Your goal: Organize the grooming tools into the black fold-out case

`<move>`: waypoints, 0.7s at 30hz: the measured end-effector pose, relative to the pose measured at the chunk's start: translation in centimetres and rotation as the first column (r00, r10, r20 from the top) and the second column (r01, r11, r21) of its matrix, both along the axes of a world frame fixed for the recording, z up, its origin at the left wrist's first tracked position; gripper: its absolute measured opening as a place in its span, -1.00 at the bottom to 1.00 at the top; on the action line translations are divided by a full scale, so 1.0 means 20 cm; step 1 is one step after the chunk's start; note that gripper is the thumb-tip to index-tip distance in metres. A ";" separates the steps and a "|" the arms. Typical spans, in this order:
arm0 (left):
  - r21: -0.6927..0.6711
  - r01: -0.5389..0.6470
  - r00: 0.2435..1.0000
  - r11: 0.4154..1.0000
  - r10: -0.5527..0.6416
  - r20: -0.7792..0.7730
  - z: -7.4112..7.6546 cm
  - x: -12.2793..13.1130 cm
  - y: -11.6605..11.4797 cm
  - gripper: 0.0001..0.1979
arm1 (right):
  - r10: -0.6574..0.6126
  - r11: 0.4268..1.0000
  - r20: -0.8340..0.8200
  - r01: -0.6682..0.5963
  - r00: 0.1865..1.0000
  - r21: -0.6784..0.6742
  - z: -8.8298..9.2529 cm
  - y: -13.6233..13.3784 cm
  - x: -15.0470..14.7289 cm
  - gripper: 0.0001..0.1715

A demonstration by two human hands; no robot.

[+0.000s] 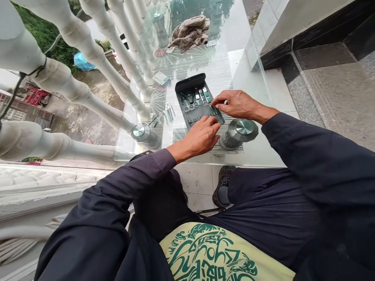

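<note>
An open dark manicure case lies on the glass table, with small scissors, nail clippers and other green-and-silver tools held in its upper part. A row of loops with slim tools runs along its lower part. My right hand is at the case's right side, thumb and fingertips pinched together; whatever is between them is too small to make out. My left hand lies over the lower edge, fingers loosely bent and a little apart, touching the case. Left of the case, several loose slim tools rest on the glass.
The glass table stands on faceted pillars, one by my right wrist and another at the front left. A crumpled cloth and a small card lie farther back. White balusters line the left; stone steps are at right.
</note>
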State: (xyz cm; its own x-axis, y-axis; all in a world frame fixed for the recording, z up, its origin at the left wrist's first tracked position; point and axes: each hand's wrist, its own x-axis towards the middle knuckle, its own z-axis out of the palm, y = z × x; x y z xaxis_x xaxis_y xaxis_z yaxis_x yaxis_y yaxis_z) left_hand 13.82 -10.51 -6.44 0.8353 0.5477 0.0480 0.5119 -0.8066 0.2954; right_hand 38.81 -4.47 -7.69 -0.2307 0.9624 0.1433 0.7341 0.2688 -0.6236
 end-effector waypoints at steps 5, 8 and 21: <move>-0.079 -0.355 0.907 0.931 0.364 0.214 0.18 -0.20 0.26 -0.71 | -0.069 0.997 0.009 0.069 0.998 -0.040 0.04 -0.02 0.02 -0.63; -0.009 -0.739 0.665 0.674 0.732 0.150 0.35 -0.47 0.41 -0.79 | -0.133 0.987 0.013 0.134 0.991 -0.084 0.08 -0.04 0.03 -0.66; -0.035 -0.789 0.589 0.614 0.738 -0.330 0.32 -0.62 0.30 -0.82 | -0.225 0.956 0.099 0.239 0.969 -0.168 0.17 -0.09 -0.07 -0.72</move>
